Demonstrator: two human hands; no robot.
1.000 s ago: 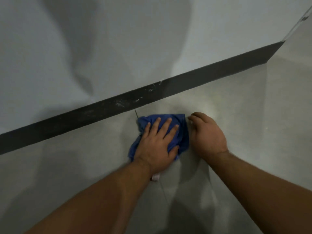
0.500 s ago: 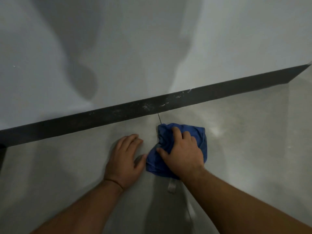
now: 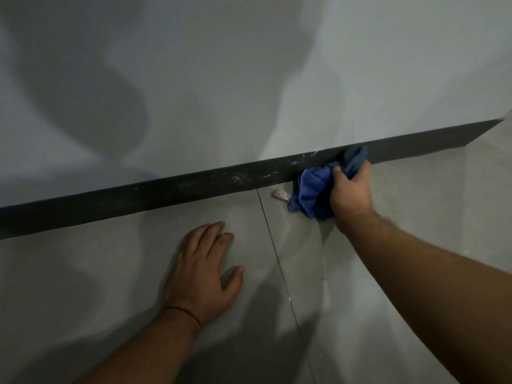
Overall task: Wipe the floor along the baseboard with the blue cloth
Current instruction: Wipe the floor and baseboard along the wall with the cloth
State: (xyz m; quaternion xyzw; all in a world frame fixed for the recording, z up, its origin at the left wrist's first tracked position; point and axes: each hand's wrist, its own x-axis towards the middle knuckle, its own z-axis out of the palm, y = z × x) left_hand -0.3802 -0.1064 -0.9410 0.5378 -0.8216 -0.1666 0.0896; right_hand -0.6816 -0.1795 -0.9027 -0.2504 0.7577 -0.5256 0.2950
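Observation:
The blue cloth [image 3: 314,189] is bunched up where the grey floor [image 3: 110,273] meets the dark baseboard [image 3: 171,191], and part of it rides up over the baseboard. My right hand [image 3: 350,189] is shut on the cloth and presses it against the baseboard. A small white label [image 3: 281,194] hangs from the cloth's left side. My left hand [image 3: 203,268] lies flat on the floor to the lower left, fingers apart, holding nothing. The baseboard carries white scuff marks just left of the cloth.
A pale wall [image 3: 249,79] rises above the baseboard. A thin tile joint [image 3: 277,259] runs from the baseboard down the floor between my hands. At the far right the baseboard ends at a corner [image 3: 496,126].
The cloth passed from my left hand to my right. My right hand has carried it up and to the right onto the baseboard. My left hand now rests flat on the floor.

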